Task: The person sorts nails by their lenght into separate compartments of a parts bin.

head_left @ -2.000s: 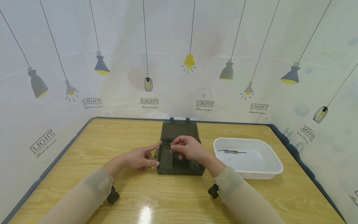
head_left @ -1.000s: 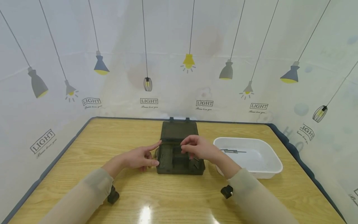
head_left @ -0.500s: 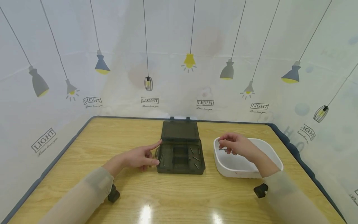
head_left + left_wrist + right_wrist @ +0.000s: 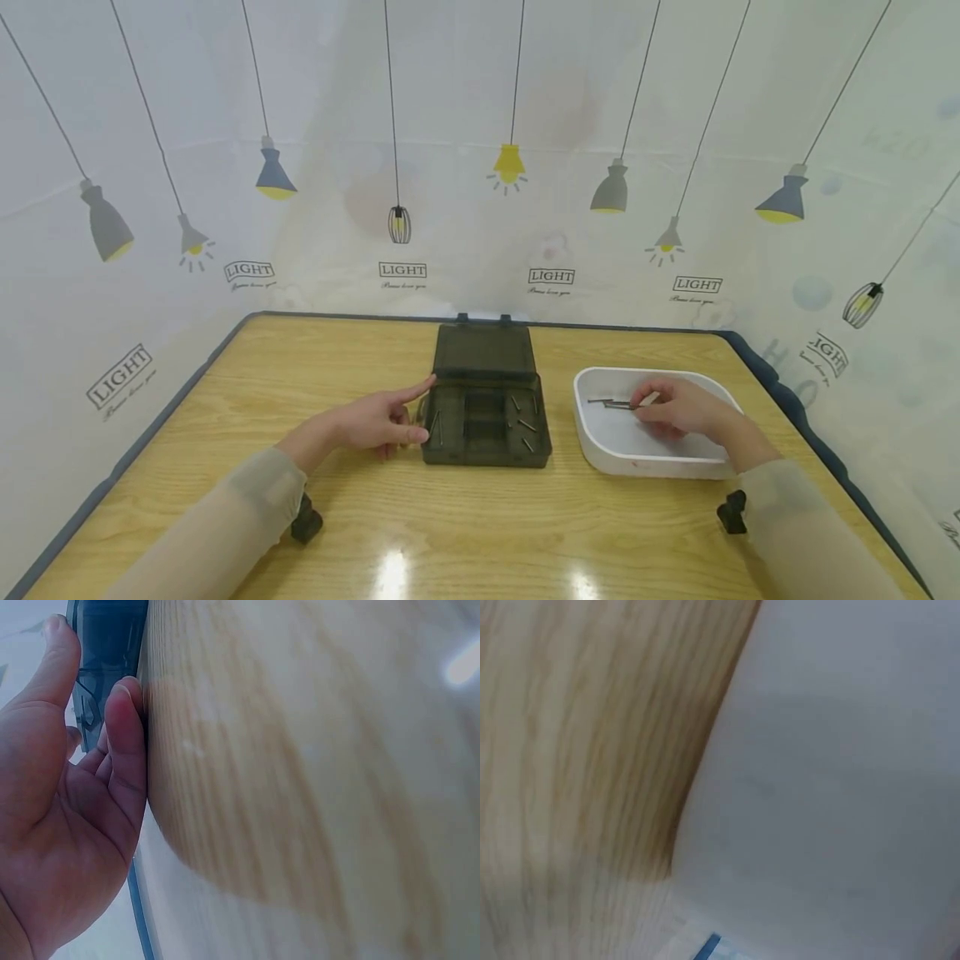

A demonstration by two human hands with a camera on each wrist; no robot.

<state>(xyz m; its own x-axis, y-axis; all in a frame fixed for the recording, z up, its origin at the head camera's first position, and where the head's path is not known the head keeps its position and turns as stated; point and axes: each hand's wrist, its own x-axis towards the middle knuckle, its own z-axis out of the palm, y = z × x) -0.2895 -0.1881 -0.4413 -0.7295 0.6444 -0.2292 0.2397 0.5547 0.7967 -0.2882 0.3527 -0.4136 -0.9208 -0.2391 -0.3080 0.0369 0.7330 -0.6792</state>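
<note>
The right hand [image 4: 681, 408] has left the dark box [image 4: 483, 455] and is now down inside the white tray [image 4: 637, 465], its thumb and forefinger at the ends of the loose nails [image 4: 618, 406]; whether they pinch one, I cannot tell. That puts its work back at the tray's remaining nails and leaves the box uncovered on the tabletop [image 4: 360, 517], lid up, short nails [image 4: 527, 425] in its right compartment and longer pieces [image 4: 440, 429] in its left. The left hand [image 4: 367, 423] has stayed put, forefinger and thumb spread against the box's left side, apparently steadying it.
</note>
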